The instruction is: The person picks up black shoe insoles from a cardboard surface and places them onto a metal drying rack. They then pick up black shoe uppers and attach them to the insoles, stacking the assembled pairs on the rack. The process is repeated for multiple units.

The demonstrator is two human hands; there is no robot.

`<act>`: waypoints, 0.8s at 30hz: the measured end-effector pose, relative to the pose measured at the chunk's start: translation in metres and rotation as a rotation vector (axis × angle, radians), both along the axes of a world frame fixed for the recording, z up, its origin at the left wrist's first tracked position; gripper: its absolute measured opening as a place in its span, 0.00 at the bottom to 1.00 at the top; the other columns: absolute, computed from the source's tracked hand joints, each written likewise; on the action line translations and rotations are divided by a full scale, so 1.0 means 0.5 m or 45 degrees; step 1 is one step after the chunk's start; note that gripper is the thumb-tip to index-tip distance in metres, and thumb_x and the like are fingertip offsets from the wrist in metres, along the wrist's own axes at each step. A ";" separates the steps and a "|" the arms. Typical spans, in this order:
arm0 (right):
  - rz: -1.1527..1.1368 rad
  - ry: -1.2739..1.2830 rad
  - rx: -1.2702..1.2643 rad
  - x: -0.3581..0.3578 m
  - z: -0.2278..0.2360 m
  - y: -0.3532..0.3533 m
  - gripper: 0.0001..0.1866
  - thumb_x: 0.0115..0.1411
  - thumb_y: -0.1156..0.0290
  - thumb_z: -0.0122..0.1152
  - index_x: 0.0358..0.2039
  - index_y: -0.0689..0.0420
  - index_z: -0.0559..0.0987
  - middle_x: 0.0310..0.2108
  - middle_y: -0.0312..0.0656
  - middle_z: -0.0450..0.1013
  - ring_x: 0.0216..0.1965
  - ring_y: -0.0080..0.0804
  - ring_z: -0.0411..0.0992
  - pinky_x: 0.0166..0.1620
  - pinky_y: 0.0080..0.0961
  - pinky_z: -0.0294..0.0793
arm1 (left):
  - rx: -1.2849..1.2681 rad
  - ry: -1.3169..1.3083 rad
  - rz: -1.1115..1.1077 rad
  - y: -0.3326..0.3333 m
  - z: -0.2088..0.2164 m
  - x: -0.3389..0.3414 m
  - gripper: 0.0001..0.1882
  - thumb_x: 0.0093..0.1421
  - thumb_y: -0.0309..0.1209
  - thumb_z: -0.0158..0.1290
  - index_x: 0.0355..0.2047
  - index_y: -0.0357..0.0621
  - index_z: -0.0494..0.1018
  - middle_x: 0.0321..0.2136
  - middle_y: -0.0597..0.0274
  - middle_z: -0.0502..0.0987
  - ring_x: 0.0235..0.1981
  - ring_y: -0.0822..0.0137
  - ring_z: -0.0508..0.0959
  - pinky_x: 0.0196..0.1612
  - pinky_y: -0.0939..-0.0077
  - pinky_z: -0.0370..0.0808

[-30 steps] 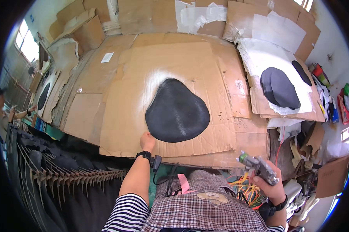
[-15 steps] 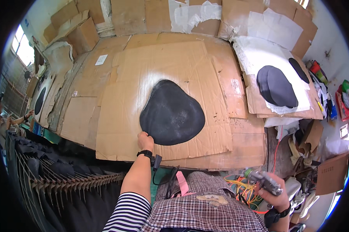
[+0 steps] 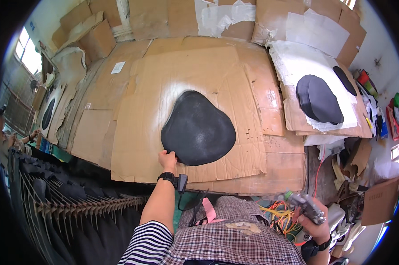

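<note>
- Black rounded panel is mid-frame, lying on the cardboard sheet.
- Left hand has its lower-left rim pinched; I'd grip only the edge, leaving the face uncovered.
- Right hand, lower right, is wrapped round a grey metal tool; mind the tangled cords beside it.

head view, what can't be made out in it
Underside of the rounded-triangular black sheet: head view, hidden by its own top, facing the brown cardboard.
Left hand: head view, too small to tell whether it pinches or just touches the sheet's edge.
Gripped part of the grey metal tool with a green end: head view, covered by the right hand.
Co-worker: head view, small, cut off at the left edge.
</note>
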State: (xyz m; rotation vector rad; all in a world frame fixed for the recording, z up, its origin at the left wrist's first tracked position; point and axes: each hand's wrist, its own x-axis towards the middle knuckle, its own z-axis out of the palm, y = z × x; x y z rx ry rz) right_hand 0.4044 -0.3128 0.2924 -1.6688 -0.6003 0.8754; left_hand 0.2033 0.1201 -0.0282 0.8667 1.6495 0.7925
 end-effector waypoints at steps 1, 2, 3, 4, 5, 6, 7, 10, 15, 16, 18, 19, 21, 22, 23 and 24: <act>-0.067 -0.048 0.034 0.003 0.000 0.002 0.29 0.50 0.72 0.68 0.51 0.67 0.69 0.27 0.40 0.74 0.29 0.27 0.74 0.36 0.24 0.74 | -0.016 -0.057 -0.010 -0.006 0.005 -0.005 0.18 0.53 0.25 0.55 0.45 0.37 0.67 0.32 0.52 0.75 0.25 0.64 0.76 0.27 0.71 0.74; -0.095 -0.055 0.022 0.005 0.002 0.001 0.29 0.50 0.72 0.68 0.51 0.67 0.69 0.27 0.40 0.74 0.28 0.27 0.74 0.36 0.25 0.74 | -0.032 -0.114 -0.021 -0.012 0.007 -0.010 0.20 0.54 0.25 0.55 0.47 0.37 0.65 0.33 0.52 0.75 0.24 0.65 0.76 0.25 0.72 0.73; -0.121 -0.066 0.008 0.009 0.008 0.001 0.29 0.50 0.71 0.68 0.51 0.67 0.69 0.27 0.40 0.74 0.28 0.27 0.74 0.36 0.25 0.74 | -0.049 -0.174 -0.030 -0.016 0.011 -0.012 0.22 0.55 0.25 0.55 0.49 0.37 0.63 0.33 0.52 0.74 0.23 0.66 0.75 0.24 0.73 0.73; -0.148 -0.077 -0.006 0.014 0.013 0.001 0.29 0.50 0.70 0.69 0.51 0.67 0.69 0.27 0.40 0.74 0.28 0.27 0.74 0.36 0.25 0.74 | -0.085 -0.169 -0.058 -0.018 0.016 -0.014 0.22 0.55 0.26 0.55 0.50 0.37 0.63 0.35 0.52 0.74 0.25 0.65 0.76 0.25 0.73 0.74; -0.073 -0.049 -0.029 0.020 0.013 -0.012 0.30 0.50 0.71 0.69 0.51 0.67 0.69 0.28 0.40 0.74 0.29 0.27 0.74 0.37 0.25 0.74 | -0.122 -0.165 -0.087 -0.020 0.023 -0.016 0.23 0.55 0.26 0.55 0.51 0.38 0.63 0.37 0.52 0.74 0.26 0.64 0.76 0.25 0.72 0.74; -0.014 -0.011 -0.030 0.016 0.008 -0.018 0.30 0.49 0.71 0.69 0.51 0.67 0.69 0.29 0.41 0.74 0.30 0.27 0.74 0.37 0.25 0.74 | -0.157 -0.159 -0.121 -0.021 0.035 -0.013 0.24 0.55 0.27 0.55 0.52 0.38 0.63 0.39 0.51 0.73 0.27 0.62 0.76 0.26 0.72 0.75; 0.044 0.026 -0.031 0.013 0.002 -0.022 0.30 0.49 0.71 0.69 0.51 0.67 0.69 0.29 0.41 0.74 0.30 0.27 0.74 0.37 0.25 0.74 | -0.156 -0.137 -0.108 -0.023 0.047 -0.007 0.26 0.56 0.27 0.55 0.54 0.37 0.61 0.41 0.50 0.72 0.31 0.61 0.76 0.27 0.71 0.75; 0.112 0.075 -0.024 0.007 -0.006 -0.001 0.28 0.50 0.73 0.67 0.51 0.68 0.69 0.30 0.42 0.75 0.32 0.28 0.75 0.38 0.25 0.74 | -0.149 -0.069 -0.085 -0.026 0.065 0.006 0.29 0.56 0.26 0.55 0.57 0.36 0.59 0.47 0.50 0.71 0.39 0.59 0.76 0.29 0.69 0.76; -0.105 0.057 0.114 0.006 -0.029 0.072 0.23 0.52 0.74 0.63 0.49 0.66 0.69 0.28 0.42 0.74 0.30 0.30 0.74 0.38 0.28 0.74 | -0.151 -0.122 -0.042 -0.021 0.041 0.013 0.26 0.55 0.23 0.52 0.55 0.38 0.61 0.47 0.54 0.71 0.42 0.58 0.75 0.33 0.65 0.78; -0.166 0.036 0.118 0.008 -0.035 0.077 0.23 0.52 0.73 0.63 0.48 0.65 0.70 0.28 0.42 0.74 0.30 0.31 0.74 0.38 0.29 0.74 | -0.125 -0.237 -0.156 -0.021 0.054 0.021 0.27 0.55 0.21 0.51 0.56 0.39 0.61 0.48 0.54 0.71 0.42 0.58 0.75 0.34 0.65 0.78; -0.206 0.113 0.174 0.008 -0.039 0.088 0.22 0.53 0.74 0.62 0.47 0.65 0.69 0.30 0.42 0.73 0.31 0.31 0.74 0.38 0.28 0.75 | -0.066 -0.463 -0.381 -0.021 0.096 0.042 0.29 0.53 0.17 0.49 0.57 0.41 0.60 0.48 0.54 0.71 0.42 0.58 0.76 0.35 0.65 0.79; -0.203 0.136 0.193 0.012 -0.044 0.092 0.23 0.52 0.75 0.63 0.48 0.65 0.69 0.30 0.42 0.74 0.31 0.31 0.74 0.38 0.28 0.75 | -0.025 -0.626 -0.410 -0.023 0.132 0.059 0.27 0.53 0.17 0.48 0.56 0.42 0.62 0.47 0.55 0.72 0.42 0.59 0.77 0.36 0.65 0.79; -0.156 0.170 0.208 0.023 -0.057 0.101 0.23 0.51 0.76 0.64 0.47 0.66 0.69 0.31 0.42 0.74 0.32 0.30 0.74 0.39 0.27 0.75 | 0.088 -0.890 -0.469 -0.018 0.211 0.090 0.25 0.54 0.15 0.46 0.54 0.43 0.63 0.46 0.57 0.73 0.43 0.61 0.77 0.37 0.65 0.80; -0.127 0.172 0.188 0.025 -0.063 0.110 0.23 0.50 0.77 0.64 0.47 0.66 0.69 0.30 0.42 0.74 0.32 0.30 0.74 0.39 0.27 0.75 | 0.156 -0.991 -0.500 -0.012 0.247 0.100 0.25 0.54 0.14 0.45 0.53 0.43 0.63 0.46 0.58 0.73 0.43 0.62 0.77 0.38 0.65 0.80; -0.096 0.174 0.167 0.026 -0.067 0.121 0.22 0.50 0.77 0.64 0.46 0.66 0.69 0.30 0.42 0.74 0.32 0.30 0.74 0.39 0.27 0.75 | 0.200 -1.111 -0.508 -0.007 0.276 0.106 0.25 0.55 0.14 0.46 0.53 0.44 0.63 0.46 0.57 0.73 0.43 0.63 0.77 0.40 0.66 0.81; -0.070 0.172 0.154 0.028 -0.074 0.131 0.22 0.50 0.78 0.64 0.46 0.65 0.69 0.30 0.42 0.74 0.32 0.29 0.74 0.39 0.27 0.75 | 0.219 -1.189 -0.523 -0.002 0.313 0.111 0.24 0.55 0.14 0.46 0.53 0.42 0.63 0.46 0.56 0.73 0.44 0.62 0.77 0.42 0.64 0.80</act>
